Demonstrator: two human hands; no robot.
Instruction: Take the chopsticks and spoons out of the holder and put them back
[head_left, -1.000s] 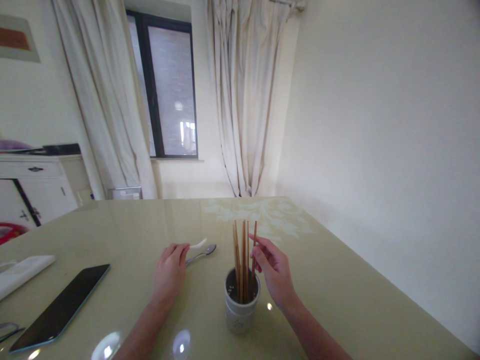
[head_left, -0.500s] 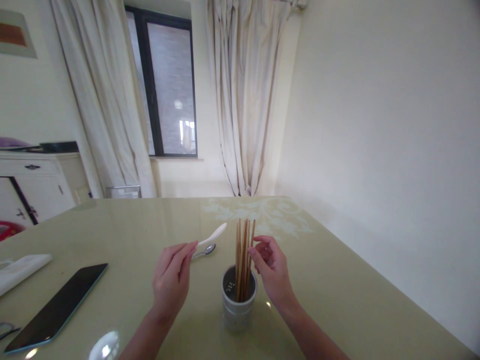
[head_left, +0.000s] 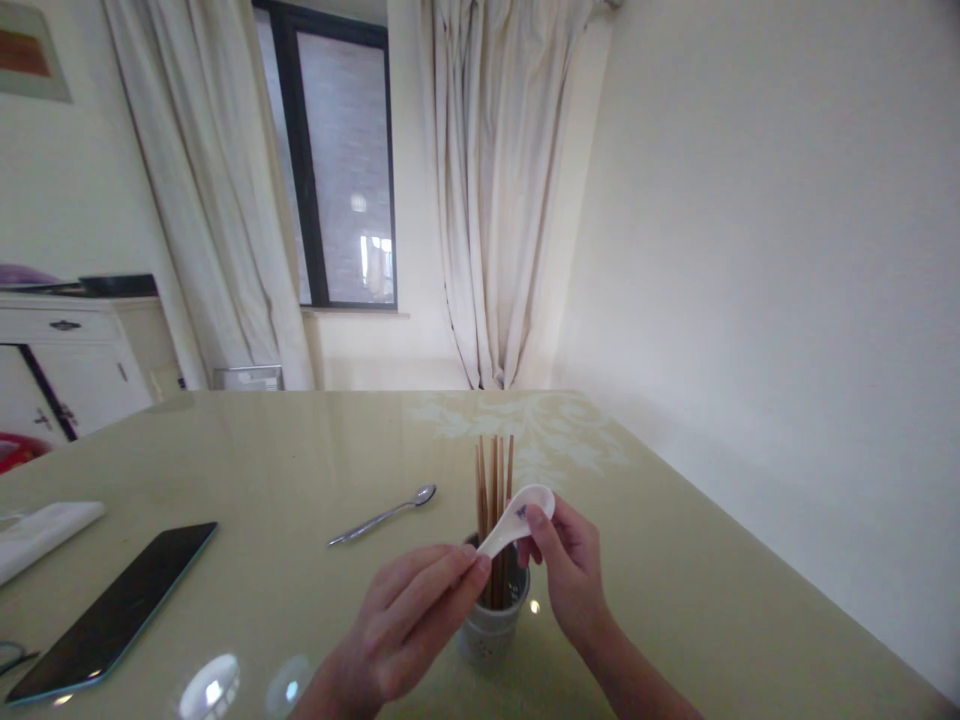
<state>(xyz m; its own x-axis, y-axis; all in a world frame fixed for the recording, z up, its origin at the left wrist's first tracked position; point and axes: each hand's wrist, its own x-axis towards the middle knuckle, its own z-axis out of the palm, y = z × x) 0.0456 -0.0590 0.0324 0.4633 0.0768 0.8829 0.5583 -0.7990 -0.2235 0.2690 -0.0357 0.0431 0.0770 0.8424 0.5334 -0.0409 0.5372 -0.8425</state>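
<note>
A white ceramic soup spoon (head_left: 504, 528) is held in front of the chopsticks. My left hand (head_left: 420, 610) pinches the end of its handle. At the bowl end, my right hand (head_left: 571, 565) grips the rim with the thumb on top. Just behind and below, several wooden chopsticks (head_left: 494, 465) stand upright in a grey cylindrical holder (head_left: 487, 640), partly covered by my hands. To the left, a metal spoon (head_left: 381, 515) lies on the table, touched by neither hand.
The glossy greenish table (head_left: 697, 590) runs to the wall on the right. A dark tablet (head_left: 112, 610) and a white object (head_left: 45, 535) lie at the left. Beyond the table are a white cabinet (head_left: 90, 350), curtains (head_left: 510, 200) and a window (head_left: 345, 170).
My left hand has moved right with the soup spoon, now in front of the chopsticks. My right hand has left the chopsticks and taken hold of the spoon's bowl. The metal spoon is fully uncovered.
</note>
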